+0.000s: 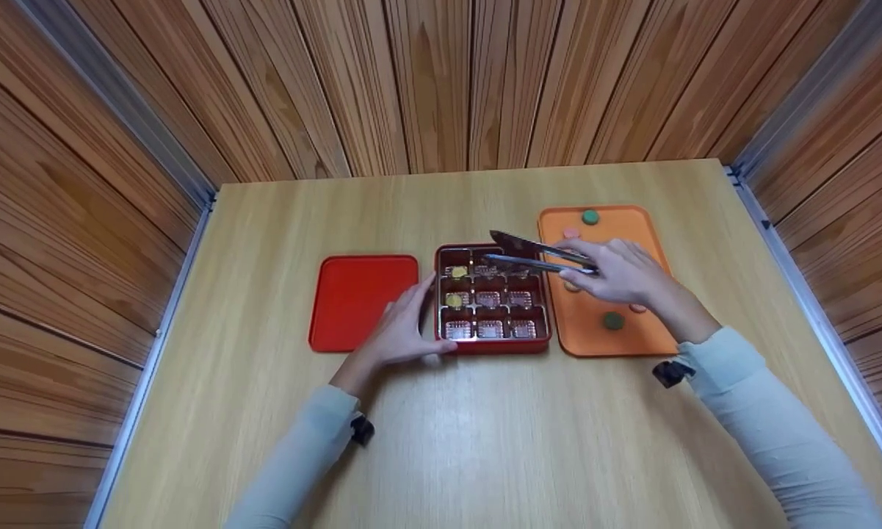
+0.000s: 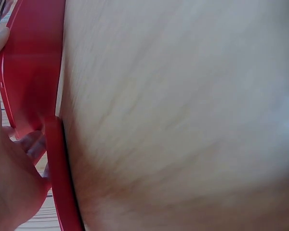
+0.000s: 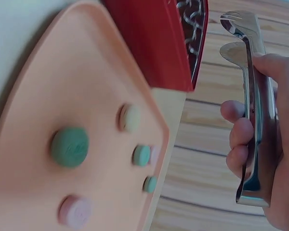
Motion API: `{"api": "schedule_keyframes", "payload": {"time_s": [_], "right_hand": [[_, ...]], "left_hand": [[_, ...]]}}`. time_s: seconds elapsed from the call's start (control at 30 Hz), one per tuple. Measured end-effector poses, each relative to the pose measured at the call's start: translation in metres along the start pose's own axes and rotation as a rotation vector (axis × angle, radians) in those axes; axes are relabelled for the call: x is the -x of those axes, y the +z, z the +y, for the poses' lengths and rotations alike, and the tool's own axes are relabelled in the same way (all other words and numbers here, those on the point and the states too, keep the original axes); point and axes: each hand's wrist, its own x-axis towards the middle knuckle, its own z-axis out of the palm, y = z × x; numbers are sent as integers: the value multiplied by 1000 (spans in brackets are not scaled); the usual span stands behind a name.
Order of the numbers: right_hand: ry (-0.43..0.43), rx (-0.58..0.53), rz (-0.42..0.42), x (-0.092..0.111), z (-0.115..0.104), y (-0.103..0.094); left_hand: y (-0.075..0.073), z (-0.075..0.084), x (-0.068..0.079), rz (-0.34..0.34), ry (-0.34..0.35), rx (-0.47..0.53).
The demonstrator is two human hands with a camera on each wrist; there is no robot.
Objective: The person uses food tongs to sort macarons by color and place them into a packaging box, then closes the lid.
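A red box (image 1: 496, 346) with a divided insert stands mid-table. Two yellow macarons (image 1: 459, 272) sit in its left column, in the back and middle compartments. My left hand (image 1: 404, 323) rests against the box, straight fingers along its left wall and thumb at the front left corner. My right hand (image 1: 620, 272) grips metal tongs (image 3: 262, 144), their tips over the back of the box. In the right wrist view the tips are apart with nothing between them. Green macarons (image 3: 70, 147), pink ones and a pale one lie on the orange tray (image 1: 584, 342), partly hidden by my right hand.
A flat red lid or tray (image 1: 360, 301) lies left of the box, close to my left hand. The orange tray borders the box's right side. Wood-panelled walls (image 1: 426, 95) enclose the table (image 1: 470, 433) at the back and sides.
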Motion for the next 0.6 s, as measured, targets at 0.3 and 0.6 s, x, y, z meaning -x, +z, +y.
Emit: {"api": "schedule_keyframes", "payload": {"time_s": [0.3,0.6], "right_hand": [[55,-12,22,23,28,-8],[96,-15,28,42,49,-17]], "left_hand": [[1,0,1,2,2,7],[1,0,0,4,3,4]]}}
